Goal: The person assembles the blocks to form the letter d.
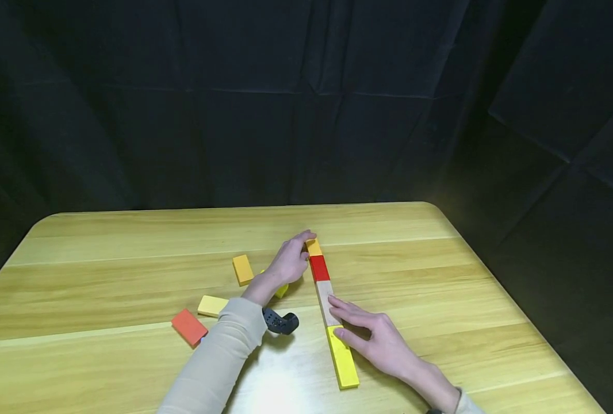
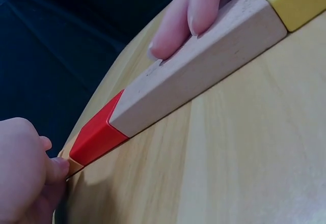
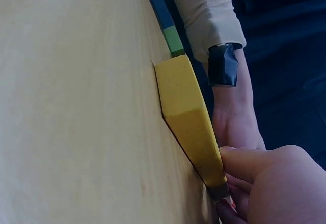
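A straight row of wooden blocks runs away from me: a long yellow block [image 1: 345, 365] nearest, then a bare-wood block [image 1: 325, 296], a red block [image 1: 320, 268] and an orange block [image 1: 314, 248] at the far end. My left hand [image 1: 288, 263] holds that orange block, thumb on its side and a finger over its far end. Across the bare-wood block lie the extended fingers of my right hand [image 1: 384, 345], while its thumb touches the yellow block. In the left wrist view, right fingertips [image 2: 173, 38] rest on the bare-wood block [image 2: 204, 66].
Left of the row lie loose blocks: orange [image 1: 242, 269], yellow partly behind my left wrist [image 1: 281, 291], pale yellow [image 1: 211, 306] and red-orange [image 1: 188, 328]. Blue [image 3: 161, 7] and green [image 3: 173, 42] blocks show beside the left sleeve. A black curtain [image 1: 234, 115] hangs behind the table.
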Demonstrator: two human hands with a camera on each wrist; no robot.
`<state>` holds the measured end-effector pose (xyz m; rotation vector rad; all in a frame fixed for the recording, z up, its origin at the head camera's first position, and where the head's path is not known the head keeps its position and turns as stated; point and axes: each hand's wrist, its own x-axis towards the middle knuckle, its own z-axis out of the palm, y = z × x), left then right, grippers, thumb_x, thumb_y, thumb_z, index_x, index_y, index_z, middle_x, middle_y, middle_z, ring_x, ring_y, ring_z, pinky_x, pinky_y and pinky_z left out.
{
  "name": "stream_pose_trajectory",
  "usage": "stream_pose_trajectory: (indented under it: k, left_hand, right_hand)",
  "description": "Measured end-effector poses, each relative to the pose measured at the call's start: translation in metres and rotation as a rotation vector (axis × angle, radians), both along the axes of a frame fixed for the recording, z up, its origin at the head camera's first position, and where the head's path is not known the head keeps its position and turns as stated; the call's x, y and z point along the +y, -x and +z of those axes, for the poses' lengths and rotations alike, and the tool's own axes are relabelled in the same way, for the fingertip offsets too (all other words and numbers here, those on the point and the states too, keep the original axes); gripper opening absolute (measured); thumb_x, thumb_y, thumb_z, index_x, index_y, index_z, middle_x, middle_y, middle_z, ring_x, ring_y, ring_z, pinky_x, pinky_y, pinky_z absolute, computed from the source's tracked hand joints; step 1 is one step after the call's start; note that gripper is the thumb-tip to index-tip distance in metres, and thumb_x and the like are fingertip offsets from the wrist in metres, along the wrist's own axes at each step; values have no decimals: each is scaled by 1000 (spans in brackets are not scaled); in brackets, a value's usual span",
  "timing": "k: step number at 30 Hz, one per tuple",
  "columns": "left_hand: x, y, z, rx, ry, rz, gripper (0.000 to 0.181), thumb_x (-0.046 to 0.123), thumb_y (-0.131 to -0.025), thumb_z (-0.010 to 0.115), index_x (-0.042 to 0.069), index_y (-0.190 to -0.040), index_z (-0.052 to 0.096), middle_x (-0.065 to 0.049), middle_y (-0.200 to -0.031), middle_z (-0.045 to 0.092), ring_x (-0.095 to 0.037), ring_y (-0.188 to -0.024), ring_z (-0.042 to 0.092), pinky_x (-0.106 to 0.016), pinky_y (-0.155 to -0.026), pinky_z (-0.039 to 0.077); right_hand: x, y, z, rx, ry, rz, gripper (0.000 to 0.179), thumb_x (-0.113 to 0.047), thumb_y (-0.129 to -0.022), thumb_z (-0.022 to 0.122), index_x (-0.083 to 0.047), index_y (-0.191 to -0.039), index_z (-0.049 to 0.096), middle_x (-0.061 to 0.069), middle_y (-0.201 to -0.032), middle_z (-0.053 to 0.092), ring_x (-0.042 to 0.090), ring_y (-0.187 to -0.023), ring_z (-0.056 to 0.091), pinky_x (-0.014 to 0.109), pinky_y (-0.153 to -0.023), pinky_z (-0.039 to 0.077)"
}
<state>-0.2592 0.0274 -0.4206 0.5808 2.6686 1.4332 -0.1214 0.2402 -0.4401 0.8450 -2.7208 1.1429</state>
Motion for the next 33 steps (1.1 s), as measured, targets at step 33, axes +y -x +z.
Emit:
stream_pose_trajectory:
  k: [33]
  left_hand:
    - [-35,-33,16,2,-6,30,41,5,-101,51,3,-142,52,-19,-137,60,-30,-120,59,-45,-106,47]
  right_hand:
    - [-2,0,3,-13,-7,1,40,-30,-96,67,-15,-134,65,-9,-146,54,23,-135,51,47,-110,42]
